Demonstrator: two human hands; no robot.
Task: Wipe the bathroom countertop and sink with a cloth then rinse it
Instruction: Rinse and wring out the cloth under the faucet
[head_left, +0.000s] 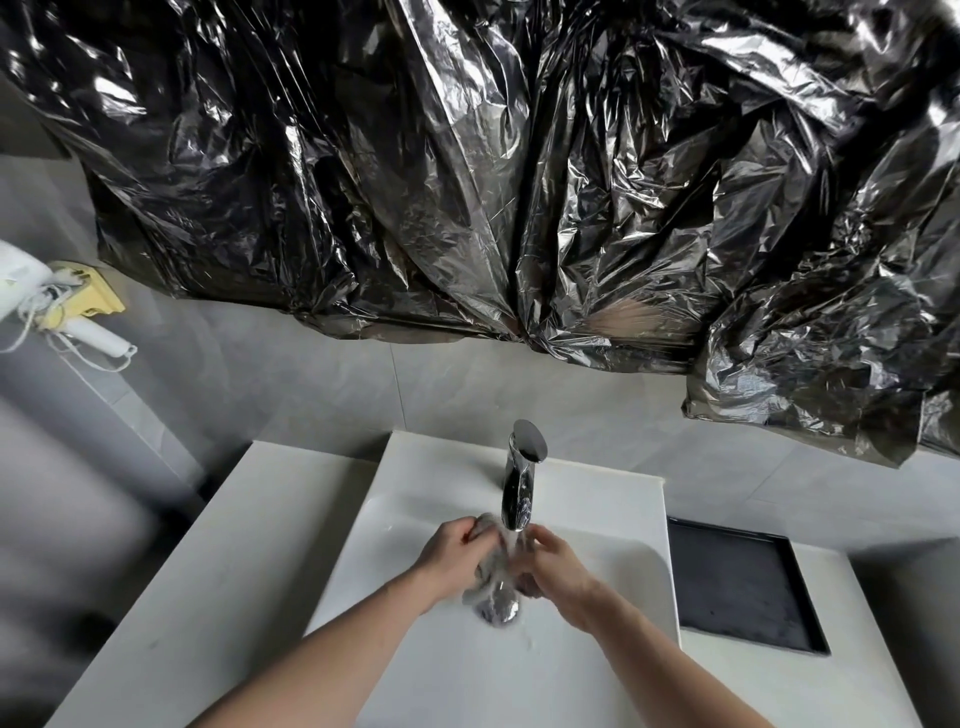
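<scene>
Count: 2 hands, 1 cloth, 1 faucet, 1 sink, 1 drain, 1 black tray.

Left hand – grip clamped on the upper left part of the grey cloth, fingers curled round it. Right hand – grip clamped on the cloth's right side, fingers wrapped round the wad. The cloth is bunched between both hands, inside the sink bowl, directly under the chrome faucet spout, water running onto it. Cloth hangs just above the drain, partly covering it.

Surface: white counter with the sink set into it, faucet standing at the back rim. Right of the sink, 1 black rectangular tray recessed in the counter, well apart from the hands.

Room: grey tiled wall behind the counter. Crumpled black plastic sheeting covers the area above it, across most of the view. At far left, 1 white handheld appliance with a tangled cord hangs from a yellow holder – cannot tell exactly what it is.
</scene>
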